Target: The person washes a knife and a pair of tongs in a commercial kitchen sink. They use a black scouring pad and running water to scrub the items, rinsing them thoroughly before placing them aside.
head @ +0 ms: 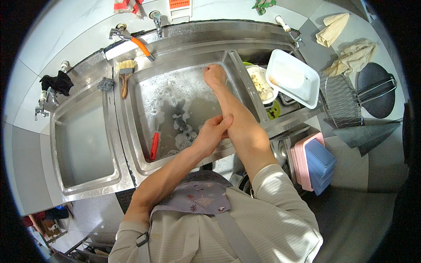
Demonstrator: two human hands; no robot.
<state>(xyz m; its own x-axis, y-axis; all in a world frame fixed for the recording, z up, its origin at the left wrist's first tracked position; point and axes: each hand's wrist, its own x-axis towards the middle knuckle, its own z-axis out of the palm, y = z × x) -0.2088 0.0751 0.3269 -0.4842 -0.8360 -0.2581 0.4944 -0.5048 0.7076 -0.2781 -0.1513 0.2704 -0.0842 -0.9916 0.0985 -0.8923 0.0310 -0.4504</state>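
Observation:
My right hand (pixel 215 75) is closed in a loose fist above the soapy water in the middle basin of a stainless steel sink (pixel 126 113); nothing shows in it. With my left hand (pixel 215 131) I hold my right forearm (pixel 238 120) just below the elbow, thumb on top. A red handle (pixel 154 146) pokes out of the suds near the basin's front left corner. Something dark, too blurred to name, lies under the water in the middle. On the ledge to the left are a wooden-handled brush (pixel 125 77) and a scouring pad (pixel 106 84).
Cloudy water fills the left basin (pixel 84 141). The right basin holds a white plastic tray (pixel 292 79) and a container with food scraps (pixel 261 82). A faucet with an orange hose (pixel 140 46) reaches over the back rim. Blue containers (pixel 319 161) stand low at the right.

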